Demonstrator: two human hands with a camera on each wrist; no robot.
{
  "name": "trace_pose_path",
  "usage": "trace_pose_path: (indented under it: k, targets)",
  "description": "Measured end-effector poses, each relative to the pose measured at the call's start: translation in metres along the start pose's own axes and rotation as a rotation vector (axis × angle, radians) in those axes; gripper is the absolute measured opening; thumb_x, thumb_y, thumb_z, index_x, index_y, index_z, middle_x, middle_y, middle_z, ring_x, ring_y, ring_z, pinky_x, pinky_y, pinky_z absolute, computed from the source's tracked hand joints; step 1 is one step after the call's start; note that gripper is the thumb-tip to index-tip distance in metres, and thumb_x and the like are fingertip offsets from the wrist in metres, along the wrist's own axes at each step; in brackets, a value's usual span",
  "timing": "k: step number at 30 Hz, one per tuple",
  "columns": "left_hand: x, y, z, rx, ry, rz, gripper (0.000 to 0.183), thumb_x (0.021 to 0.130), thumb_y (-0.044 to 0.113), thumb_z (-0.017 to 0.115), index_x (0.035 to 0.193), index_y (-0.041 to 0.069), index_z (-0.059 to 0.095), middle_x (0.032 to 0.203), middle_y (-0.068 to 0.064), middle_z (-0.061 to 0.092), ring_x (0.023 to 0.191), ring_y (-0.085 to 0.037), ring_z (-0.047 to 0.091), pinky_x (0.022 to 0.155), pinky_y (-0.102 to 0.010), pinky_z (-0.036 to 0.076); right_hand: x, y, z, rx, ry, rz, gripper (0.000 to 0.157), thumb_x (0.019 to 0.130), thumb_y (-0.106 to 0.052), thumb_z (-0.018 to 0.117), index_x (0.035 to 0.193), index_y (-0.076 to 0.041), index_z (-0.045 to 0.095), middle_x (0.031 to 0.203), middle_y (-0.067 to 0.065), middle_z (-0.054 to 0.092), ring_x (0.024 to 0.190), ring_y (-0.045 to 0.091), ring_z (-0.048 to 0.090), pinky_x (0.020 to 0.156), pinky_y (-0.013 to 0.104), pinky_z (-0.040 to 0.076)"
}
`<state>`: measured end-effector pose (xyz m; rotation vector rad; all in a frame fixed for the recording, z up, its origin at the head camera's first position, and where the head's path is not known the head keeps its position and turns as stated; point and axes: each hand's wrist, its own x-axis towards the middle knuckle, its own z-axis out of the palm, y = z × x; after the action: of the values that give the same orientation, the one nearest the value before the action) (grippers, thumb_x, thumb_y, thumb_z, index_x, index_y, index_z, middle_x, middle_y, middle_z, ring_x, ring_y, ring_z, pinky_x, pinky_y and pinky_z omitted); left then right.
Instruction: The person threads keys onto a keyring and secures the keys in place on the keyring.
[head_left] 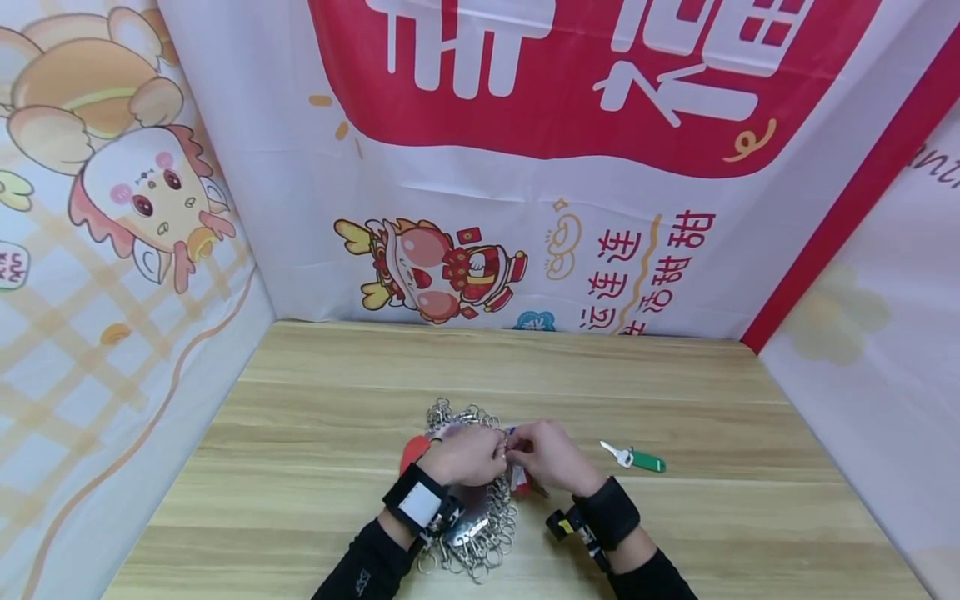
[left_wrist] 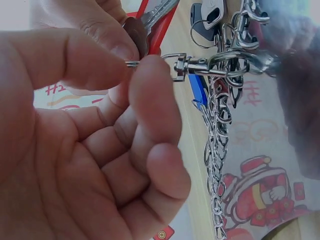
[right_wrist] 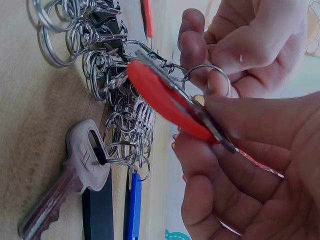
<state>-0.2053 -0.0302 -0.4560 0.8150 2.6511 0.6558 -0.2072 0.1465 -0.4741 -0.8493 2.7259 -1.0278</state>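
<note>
1. The red-tagged key (right_wrist: pixel 167 107) sits where the two hands meet; on a clock face centred there, twelve is the far edge of the tabletop (head_left: pixel 315 392). The right hand (head_left: pixel 551 458) pinches key and tag together, so a slackening thumb could let both drop.

2. The split ring (right_wrist: pixel 205 65) is right beside the key. Whether it passes through the key's hole I cannot tell; if only its tip has caught, a small twist could spring the key free.

3. The left hand (head_left: pixel 471 457), reaching in from seven o'clock, pinches the ring end of the swivel clasp (left_wrist: pixel 187 66) between thumb and forefinger. Because the clasp can presumably turn, it may roll under sideways force, spoiling alignment or nipping a fingertip.

4. The bunch of clasps and rings (head_left: pixel 487 542) runs from about eleven o'clock, under the left hand, to six. Its links crowd together, so a tug on one could tangle the others or drag the whole bunch.

5. A silver key (right_wrist: pixel 90 150), at eight o'clock in the right wrist view, and the blue tag (right_wrist: pixel 135 205) below it could snag similarly.

6. At three o'clock the green-tagged key (head_left: pixel 647 461) lies loose, well apart; a careless right forearm might sweep it aside.
</note>
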Motion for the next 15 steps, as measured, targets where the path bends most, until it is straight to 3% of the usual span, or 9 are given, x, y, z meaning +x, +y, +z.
trace_pose_path:
  k: [7, 11, 15]
  targets:
    - [-0.0021, -0.0002, -0.0001, -0.017, -0.023, 0.014, 0.024, 0.085, 0.015, 0.062, 0.066, 0.017, 0.047, 0.061, 0.007, 0.044, 0.053, -0.007, 0.045, 0.052, -0.022, 0.038, -0.0015, -0.0035, -0.001, 0.005, -0.007, 0.016, 0.006, 0.085, -0.007, 0.068, 0.083, -0.013, 0.069, 0.075, -0.008, 0.064, 0.064, 0.003, 0.057, 0.059, 0.021, 0.049]
    - [-0.0028, -0.0011, -0.0021, -0.046, -0.012, 0.021, 0.019, 0.089, 0.017, 0.062, 0.073, 0.017, 0.054, 0.065, 0.007, 0.05, 0.055, -0.007, 0.049, 0.052, -0.022, 0.042, -0.0019, -0.0058, -0.0027, 0.029, -0.016, 0.029, 0.006, 0.086, -0.008, 0.067, 0.084, -0.012, 0.07, 0.075, -0.006, 0.065, 0.064, 0.003, 0.057, 0.058, 0.022, 0.049]
    - [-0.0031, -0.0024, -0.0036, -0.084, -0.01, 0.026, 0.011, 0.086, 0.013, 0.065, 0.077, 0.017, 0.061, 0.065, 0.008, 0.054, 0.054, -0.006, 0.051, 0.053, -0.021, 0.043, -0.0022, -0.0067, -0.0033, 0.038, -0.022, 0.031, 0.006, 0.087, -0.008, 0.066, 0.084, -0.012, 0.07, 0.075, -0.005, 0.065, 0.063, 0.004, 0.057, 0.058, 0.023, 0.049]
